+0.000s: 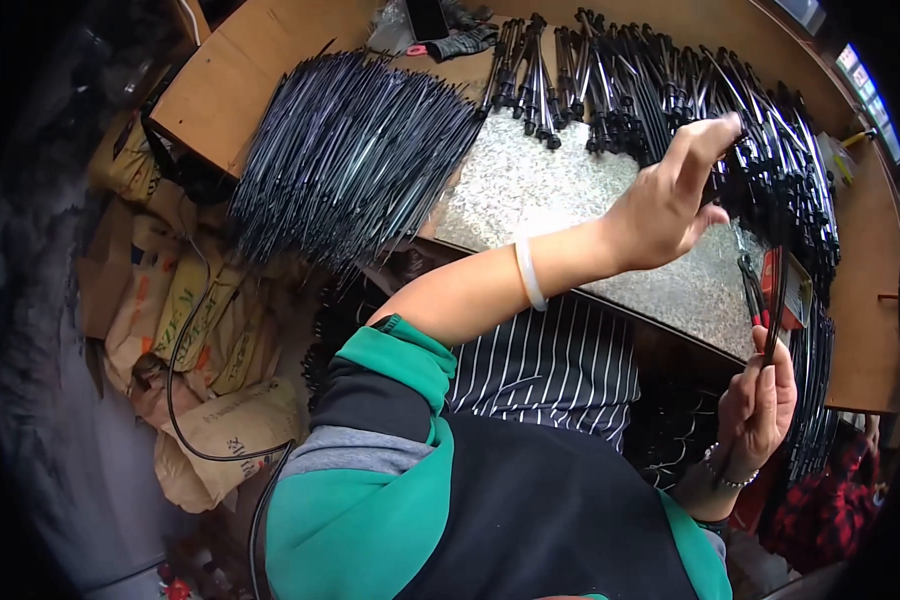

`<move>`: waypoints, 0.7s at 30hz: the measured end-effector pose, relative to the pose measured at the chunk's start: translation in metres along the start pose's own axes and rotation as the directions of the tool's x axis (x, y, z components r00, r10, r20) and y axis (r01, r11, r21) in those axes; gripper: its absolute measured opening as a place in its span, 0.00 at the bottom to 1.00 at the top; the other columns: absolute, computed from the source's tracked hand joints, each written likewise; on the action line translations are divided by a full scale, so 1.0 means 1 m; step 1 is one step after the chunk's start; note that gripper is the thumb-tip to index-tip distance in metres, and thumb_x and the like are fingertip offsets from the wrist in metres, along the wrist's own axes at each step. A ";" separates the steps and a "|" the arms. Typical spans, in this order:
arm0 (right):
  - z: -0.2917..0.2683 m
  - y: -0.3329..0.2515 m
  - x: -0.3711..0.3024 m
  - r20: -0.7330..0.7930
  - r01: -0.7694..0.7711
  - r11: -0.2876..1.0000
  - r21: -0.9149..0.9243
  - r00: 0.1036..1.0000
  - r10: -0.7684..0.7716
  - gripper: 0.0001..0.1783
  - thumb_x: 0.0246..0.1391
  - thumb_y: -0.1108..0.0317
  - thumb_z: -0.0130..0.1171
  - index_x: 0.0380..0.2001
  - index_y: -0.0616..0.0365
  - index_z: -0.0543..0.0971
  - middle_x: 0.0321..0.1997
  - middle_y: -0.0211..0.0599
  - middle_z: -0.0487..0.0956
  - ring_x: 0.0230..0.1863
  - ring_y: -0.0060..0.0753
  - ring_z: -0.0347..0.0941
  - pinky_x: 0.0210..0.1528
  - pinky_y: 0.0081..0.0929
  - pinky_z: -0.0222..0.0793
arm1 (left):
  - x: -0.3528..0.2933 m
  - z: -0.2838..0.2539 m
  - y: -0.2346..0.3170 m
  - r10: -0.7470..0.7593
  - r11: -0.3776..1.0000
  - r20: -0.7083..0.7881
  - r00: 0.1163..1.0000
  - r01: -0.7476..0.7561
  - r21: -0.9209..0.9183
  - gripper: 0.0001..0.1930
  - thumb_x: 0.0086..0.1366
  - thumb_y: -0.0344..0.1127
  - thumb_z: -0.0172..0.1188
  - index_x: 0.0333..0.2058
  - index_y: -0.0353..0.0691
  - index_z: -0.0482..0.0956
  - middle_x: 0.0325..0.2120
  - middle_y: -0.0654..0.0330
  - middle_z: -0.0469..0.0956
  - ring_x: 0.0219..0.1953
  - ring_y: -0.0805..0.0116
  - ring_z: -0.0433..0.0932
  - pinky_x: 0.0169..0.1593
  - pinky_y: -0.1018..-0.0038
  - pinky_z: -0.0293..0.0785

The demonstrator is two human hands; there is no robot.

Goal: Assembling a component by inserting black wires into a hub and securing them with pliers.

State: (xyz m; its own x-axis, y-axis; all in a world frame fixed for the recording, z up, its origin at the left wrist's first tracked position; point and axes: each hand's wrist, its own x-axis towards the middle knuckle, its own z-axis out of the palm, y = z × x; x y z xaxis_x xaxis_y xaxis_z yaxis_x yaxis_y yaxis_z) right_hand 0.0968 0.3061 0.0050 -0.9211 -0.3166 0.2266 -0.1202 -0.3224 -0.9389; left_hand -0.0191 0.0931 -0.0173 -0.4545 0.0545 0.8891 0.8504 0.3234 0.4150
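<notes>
My left hand [675,195] is raised over the metal-topped part of the table, thumb apart from its bent fingers, fingertips slightly blurred. Nothing shows clearly in its grasp. Dark rods with black fittings [800,180] lie just beyond it. At the right, my right hand [765,400] is closed around a few thin black rods [776,290] that point up and away from me. Red-handled pliers [753,290] are right beside these rods, with a small red box [785,285] behind. The lower ends of the held rods are hidden by the fingers.
A wide heap of thin black rods [355,160] covers the table's left side. More rods with fittings [540,80] line the back, near a glove [465,42] and a phone [427,18]. Sacks [230,435] and a cable [175,370] are at left; a person in red check [825,510] is at right.
</notes>
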 end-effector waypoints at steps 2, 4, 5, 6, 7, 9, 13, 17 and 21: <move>0.007 0.001 0.001 -0.035 -0.053 0.992 0.111 0.998 0.057 0.22 0.62 0.69 0.37 0.56 0.71 0.55 0.14 0.25 0.57 0.08 0.10 0.46 0.06 0.09 0.43 | -0.008 -0.011 0.005 0.274 0.959 -0.084 0.958 -0.265 0.105 0.39 0.50 0.41 0.66 0.56 0.40 0.53 0.54 0.44 0.57 0.55 0.51 0.62 0.55 0.62 0.65; 0.015 0.001 0.007 0.032 -0.222 0.947 0.231 0.975 0.220 0.23 0.61 0.71 0.36 0.57 0.70 0.53 0.14 0.26 0.57 0.07 0.10 0.45 0.06 0.09 0.42 | -0.018 -0.039 -0.010 0.248 0.948 -0.101 0.964 -0.220 0.229 0.27 0.55 0.43 0.60 0.50 0.41 0.62 0.47 0.51 0.64 0.50 0.57 0.64 0.53 0.66 0.64; 0.011 0.002 0.008 0.040 -0.206 0.943 0.262 0.978 0.202 0.23 0.60 0.72 0.35 0.57 0.69 0.53 0.14 0.26 0.57 0.07 0.10 0.45 0.05 0.09 0.42 | -0.018 -0.060 -0.029 0.123 0.965 -0.057 0.991 -0.106 0.241 0.23 0.55 0.38 0.60 0.48 0.40 0.66 0.42 0.54 0.68 0.46 0.60 0.66 0.50 0.68 0.63; 0.008 0.003 0.009 0.045 -0.188 0.938 0.291 0.982 0.183 0.23 0.59 0.73 0.34 0.58 0.68 0.53 0.14 0.26 0.57 0.07 0.10 0.44 0.05 0.09 0.42 | -0.018 -0.089 -0.033 -0.136 0.789 -0.017 0.991 0.119 0.603 0.17 0.56 0.34 0.58 0.44 0.39 0.69 0.37 0.55 0.71 0.43 0.61 0.67 0.47 0.69 0.63; 0.010 0.002 0.010 0.042 -0.184 0.939 0.290 0.983 0.180 0.23 0.59 0.73 0.34 0.58 0.68 0.53 0.14 0.26 0.57 0.07 0.10 0.44 0.05 0.09 0.42 | -0.024 -0.118 -0.050 -0.250 0.593 -0.059 0.967 0.200 0.780 0.15 0.56 0.33 0.57 0.42 0.38 0.71 0.36 0.53 0.70 0.42 0.58 0.67 0.46 0.67 0.63; 0.019 0.003 0.016 0.028 -0.201 0.944 0.262 0.979 0.201 0.23 0.59 0.73 0.34 0.58 0.68 0.52 0.14 0.26 0.57 0.07 0.10 0.44 0.05 0.09 0.42 | -0.050 -0.183 -0.083 -0.472 0.139 -0.167 0.866 0.260 0.956 0.17 0.55 0.36 0.58 0.41 0.35 0.70 0.38 0.49 0.70 0.43 0.53 0.68 0.48 0.62 0.65; 0.028 0.010 0.029 -0.003 -0.180 0.952 0.248 0.982 0.187 0.23 0.60 0.73 0.33 0.58 0.67 0.52 0.15 0.26 0.57 0.08 0.10 0.44 0.06 0.08 0.42 | -0.057 -0.235 -0.095 -0.755 -0.208 -0.415 0.509 0.414 0.886 0.21 0.55 0.43 0.59 0.42 0.34 0.72 0.42 0.45 0.73 0.45 0.49 0.72 0.47 0.61 0.70; 0.034 0.018 0.039 -0.019 -0.137 0.961 0.239 0.989 0.146 0.22 0.60 0.73 0.33 0.58 0.66 0.53 0.16 0.26 0.59 0.09 0.09 0.46 0.07 0.07 0.44 | -0.042 -0.245 -0.086 -0.785 -0.088 -0.351 0.511 0.470 0.878 0.14 0.55 0.45 0.60 0.31 0.40 0.78 0.30 0.51 0.78 0.36 0.54 0.77 0.39 0.66 0.72; 0.039 0.028 0.042 -0.050 -0.094 0.984 0.153 0.993 0.103 0.21 0.61 0.72 0.34 0.57 0.66 0.55 0.16 0.26 0.59 0.09 0.09 0.47 0.08 0.06 0.46 | -0.038 -0.246 -0.076 -0.620 0.304 -0.285 0.731 0.558 0.772 0.10 0.59 0.40 0.56 0.30 0.37 0.77 0.25 0.56 0.78 0.21 0.65 0.75 0.28 0.73 0.70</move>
State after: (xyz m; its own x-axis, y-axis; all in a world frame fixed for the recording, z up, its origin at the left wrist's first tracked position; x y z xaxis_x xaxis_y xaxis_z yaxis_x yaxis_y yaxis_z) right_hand 0.0693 0.2494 -0.0019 -0.9460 -0.3030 0.1153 0.0256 -0.4241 -0.9052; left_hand -0.0012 -0.1664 -0.0355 -0.7840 -0.4296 0.4480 -0.1999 0.8581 0.4729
